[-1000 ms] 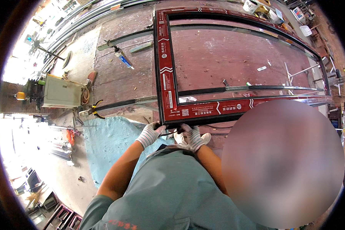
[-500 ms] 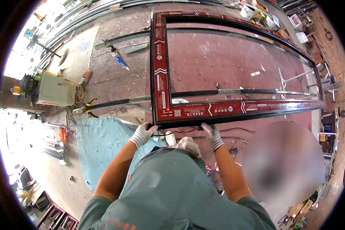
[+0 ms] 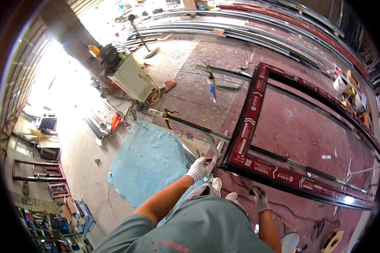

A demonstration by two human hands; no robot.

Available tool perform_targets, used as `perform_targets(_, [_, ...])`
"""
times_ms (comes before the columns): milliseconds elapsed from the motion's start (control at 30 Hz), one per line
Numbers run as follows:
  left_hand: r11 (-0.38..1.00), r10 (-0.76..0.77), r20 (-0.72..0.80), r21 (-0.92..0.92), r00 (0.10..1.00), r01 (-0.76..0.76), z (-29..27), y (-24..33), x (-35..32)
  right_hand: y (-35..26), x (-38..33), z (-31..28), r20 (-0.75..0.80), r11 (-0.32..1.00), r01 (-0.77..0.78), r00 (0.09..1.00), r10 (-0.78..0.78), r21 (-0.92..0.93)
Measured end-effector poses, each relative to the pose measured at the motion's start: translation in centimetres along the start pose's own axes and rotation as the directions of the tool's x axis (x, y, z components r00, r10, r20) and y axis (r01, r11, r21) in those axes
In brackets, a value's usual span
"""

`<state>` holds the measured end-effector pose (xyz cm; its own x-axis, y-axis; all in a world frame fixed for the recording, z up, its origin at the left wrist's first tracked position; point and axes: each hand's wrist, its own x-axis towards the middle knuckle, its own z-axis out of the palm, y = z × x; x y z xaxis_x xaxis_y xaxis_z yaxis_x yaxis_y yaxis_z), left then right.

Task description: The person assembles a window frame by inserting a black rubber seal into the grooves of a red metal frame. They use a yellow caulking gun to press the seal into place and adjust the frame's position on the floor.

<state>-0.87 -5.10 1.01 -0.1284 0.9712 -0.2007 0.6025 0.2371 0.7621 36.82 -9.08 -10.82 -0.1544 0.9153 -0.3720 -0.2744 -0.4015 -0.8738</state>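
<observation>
My left hand [image 3: 198, 169], in a striped pale glove, is closed beside the near left corner of a large rectangular frame [image 3: 271, 170], apart from it. Something small and dark shows at its fingertips, too small to name. Below the frame's near edge is my right hand [image 3: 261, 200], also gloved, with its fingers closed round a small dark piece [image 3: 252, 192]. The frame has black edges and red printed film, and rests on narrow dark support bars [image 3: 198, 125]. Thin dark cords or strips lie under and beside my right hand; whether one reaches my fingers is unclear.
A blue sheet [image 3: 148, 158] covers the floor at left. Yellow-handled pliers [image 3: 169, 118] and a blue-and-white bottle [image 3: 211, 88] lie on or near the supports. Beyond stand a pale cabinet [image 3: 133, 80] and long metal profiles [image 3: 240, 31]. A roll [image 3: 332, 241] lies at lower right.
The view has swung left, so the frame sits farther right and lower. My left hand has come away from the frame's corner; my right hand is farther below its near edge.
</observation>
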Motion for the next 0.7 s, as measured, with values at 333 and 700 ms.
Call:
perform_targets(333, [0.976,-0.025,-0.658,0.147,0.753,0.161,-15.0,-10.4,8.8,2.0,-3.8,-2.2,-0.26,0.81,-0.42,0.905,0.338,-0.41])
perform_targets(700, [0.98,0.016,-0.478,0.181,0.878,0.081,-22.2,-11.1,19.3,-24.4,-2.4,32.0,0.569,0.23,0.562,0.821,-0.038,-0.795])
